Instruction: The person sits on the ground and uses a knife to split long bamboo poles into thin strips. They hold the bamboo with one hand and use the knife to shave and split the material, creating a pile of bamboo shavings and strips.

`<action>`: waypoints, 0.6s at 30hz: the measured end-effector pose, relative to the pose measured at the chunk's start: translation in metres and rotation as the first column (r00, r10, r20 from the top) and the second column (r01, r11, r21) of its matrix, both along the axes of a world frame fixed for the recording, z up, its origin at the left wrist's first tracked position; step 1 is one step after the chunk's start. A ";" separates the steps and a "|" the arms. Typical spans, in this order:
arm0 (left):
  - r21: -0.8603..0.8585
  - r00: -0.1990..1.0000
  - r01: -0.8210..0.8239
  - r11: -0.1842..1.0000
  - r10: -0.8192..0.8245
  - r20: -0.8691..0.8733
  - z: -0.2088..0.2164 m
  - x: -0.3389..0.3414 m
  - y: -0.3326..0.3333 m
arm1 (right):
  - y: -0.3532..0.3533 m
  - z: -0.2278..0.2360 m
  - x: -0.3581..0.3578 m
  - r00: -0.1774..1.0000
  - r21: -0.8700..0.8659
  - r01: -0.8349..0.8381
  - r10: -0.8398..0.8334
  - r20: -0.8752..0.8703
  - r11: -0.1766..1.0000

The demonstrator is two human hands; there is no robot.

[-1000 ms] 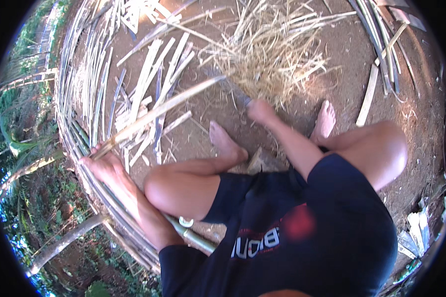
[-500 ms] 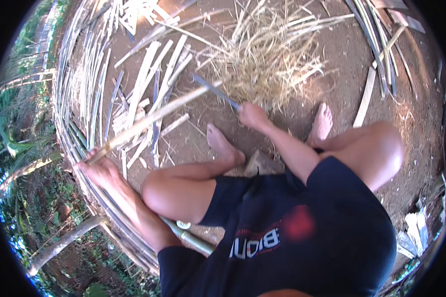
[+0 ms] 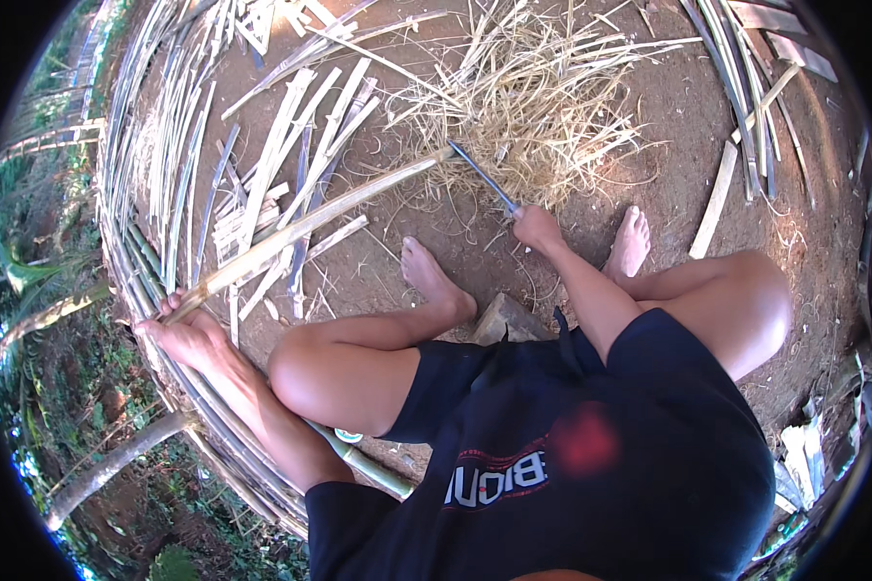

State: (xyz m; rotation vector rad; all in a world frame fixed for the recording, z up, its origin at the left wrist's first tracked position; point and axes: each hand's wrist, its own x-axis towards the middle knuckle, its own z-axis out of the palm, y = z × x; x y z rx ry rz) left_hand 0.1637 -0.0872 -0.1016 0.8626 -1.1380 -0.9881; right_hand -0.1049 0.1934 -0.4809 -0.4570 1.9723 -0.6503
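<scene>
My left hand [image 3: 189,329] is closed round the near end of a long, pale bamboo strip [image 3: 305,226], which slants up and away to the right. In my right hand [image 3: 538,229] is the handle of a knife [image 3: 482,176] with a long, dark, narrow blade. The blade's tip lies at the far end of the strip; whether it touches cannot be told. Just beyond the blade spreads a heap of thin, curled bamboo shavings [image 3: 543,116]. My two bare feet rest on the soil on either side, below the knife.
Split bamboo pieces [image 3: 286,145] lie on the brown soil at the left, partly under the held strip. Long bamboo poles [image 3: 233,426] run along the left edge, with greenery beyond. More strips [image 3: 736,87] lie far right. A small block [image 3: 509,320] sits between my legs.
The knife has moved right along the strip to its far end, and its blade has turned steeper. My left hand with the strip has shifted slightly left and down.
</scene>
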 end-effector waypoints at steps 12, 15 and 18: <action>-0.020 0.979 0.038 0.999 -0.042 -0.200 -0.005 0.012 -0.010 | -0.006 0.013 0.026 0.997 -0.163 -0.077 0.073 -0.032 0.984; -0.001 0.980 -0.028 1.000 0.027 -0.199 0.007 0.012 0.004 | -0.028 0.051 0.037 0.991 -0.123 -0.122 0.129 0.047 0.985; 0.011 0.986 -0.068 0.998 0.068 -0.154 0.008 0.011 0.003 | -0.033 0.067 0.050 0.978 -0.235 -0.198 0.176 -0.110 0.952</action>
